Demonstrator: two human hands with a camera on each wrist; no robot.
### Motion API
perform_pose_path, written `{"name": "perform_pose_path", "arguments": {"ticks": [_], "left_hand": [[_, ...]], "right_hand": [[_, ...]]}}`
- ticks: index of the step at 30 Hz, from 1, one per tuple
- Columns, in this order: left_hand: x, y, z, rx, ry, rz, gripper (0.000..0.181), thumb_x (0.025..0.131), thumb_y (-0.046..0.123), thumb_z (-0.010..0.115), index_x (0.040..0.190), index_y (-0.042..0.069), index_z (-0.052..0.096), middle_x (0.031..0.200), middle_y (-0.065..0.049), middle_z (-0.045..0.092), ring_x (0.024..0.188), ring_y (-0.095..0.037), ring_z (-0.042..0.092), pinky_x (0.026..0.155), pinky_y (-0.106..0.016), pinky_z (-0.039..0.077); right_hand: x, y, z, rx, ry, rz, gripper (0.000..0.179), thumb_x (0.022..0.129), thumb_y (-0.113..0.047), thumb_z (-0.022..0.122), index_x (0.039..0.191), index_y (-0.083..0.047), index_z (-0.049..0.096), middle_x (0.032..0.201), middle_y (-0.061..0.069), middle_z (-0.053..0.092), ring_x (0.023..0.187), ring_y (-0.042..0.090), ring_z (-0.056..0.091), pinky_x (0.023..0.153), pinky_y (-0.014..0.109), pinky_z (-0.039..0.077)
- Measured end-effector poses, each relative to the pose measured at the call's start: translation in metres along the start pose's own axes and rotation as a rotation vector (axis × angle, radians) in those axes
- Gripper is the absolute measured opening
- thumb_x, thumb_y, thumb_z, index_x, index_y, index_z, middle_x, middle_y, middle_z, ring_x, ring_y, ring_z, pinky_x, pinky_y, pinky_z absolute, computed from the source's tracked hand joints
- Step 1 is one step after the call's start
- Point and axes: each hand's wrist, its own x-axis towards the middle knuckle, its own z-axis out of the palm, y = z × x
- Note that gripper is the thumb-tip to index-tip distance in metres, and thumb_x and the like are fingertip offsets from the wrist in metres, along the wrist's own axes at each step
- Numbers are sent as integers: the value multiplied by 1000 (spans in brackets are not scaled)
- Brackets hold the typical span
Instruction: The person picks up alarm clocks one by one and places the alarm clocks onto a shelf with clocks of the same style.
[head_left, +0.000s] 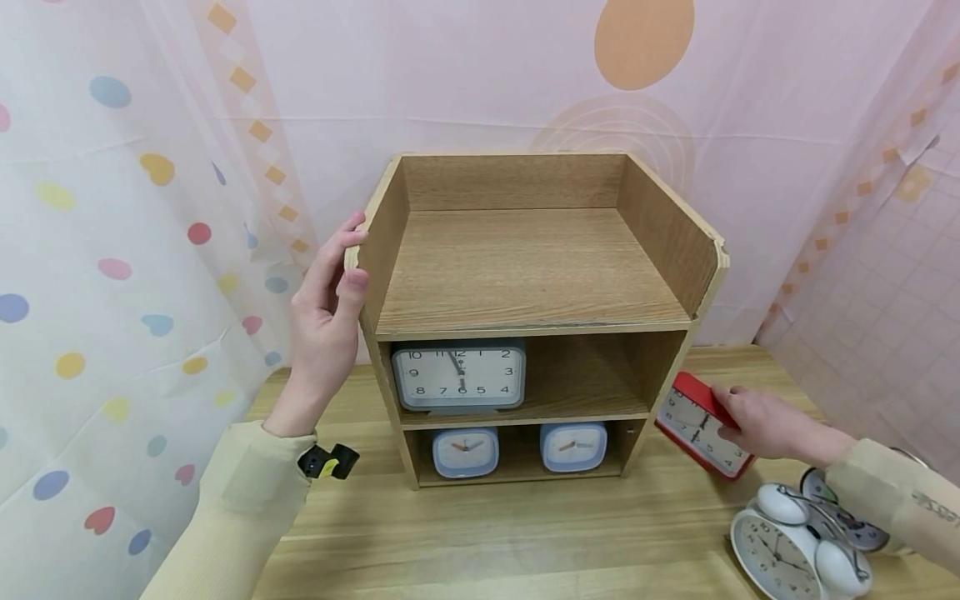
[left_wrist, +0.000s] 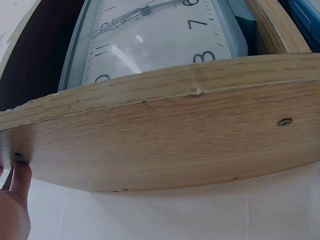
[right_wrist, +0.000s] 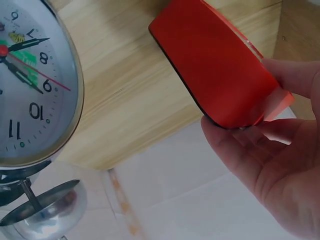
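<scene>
My left hand (head_left: 322,325) rests against the upper left side panel of a small wooden shelf (head_left: 525,267); in the left wrist view a finger (left_wrist: 21,182) touches the panel's outer face. To the right of the shelf, my right hand (head_left: 772,425) grips a red rectangular clock (head_left: 701,429) by its top edge. The right wrist view shows this hand (right_wrist: 280,155) with thumb and fingers on either side of the red casing (right_wrist: 210,65). The clock is tilted, its white dial facing the front. Whether it touches the table is unclear.
A grey-blue rectangular clock (head_left: 459,377) stands left on the middle shelf. Below are two small blue clocks (head_left: 465,452) (head_left: 573,447). Beneath my right forearm, a white twin-bell alarm clock (head_left: 776,554) stands on the wooden table (head_left: 480,533), before another partly hidden clock (head_left: 847,521).
</scene>
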Motion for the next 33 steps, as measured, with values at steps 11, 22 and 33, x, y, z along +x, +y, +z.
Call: {"name": "perform_pose_path", "arguments": {"ticks": [11,22,33], "left_hand": [[0,-1,0,3,2,5,48,106,37,63,139,3,62,159,-10,56,154,-16,47,117,-21,38],[0,-1,0,8,5,13,54,106,38,62,139,-4,58,159,-10,56,153,-15,48,116,-21,38],[0,0,0,19,2,-4,49,106,38,63,139,2,61,159,-10,56,153,-15,48,117,-20,39]], "right_hand": [[-7,-4,-9,-39,118,-39,52,82,-9,84,128,10,65,89,9,67,70,17,60,63,38,57],[-15,-5,-35,-30,188,-51,57,85,-11,83,133,13,63,100,15,71,79,21,66,69,46,59],[-25,-8,-59,-58,216,-54,58,85,-12,83,136,9,64,112,20,73,82,22,68,71,46,59]]}}
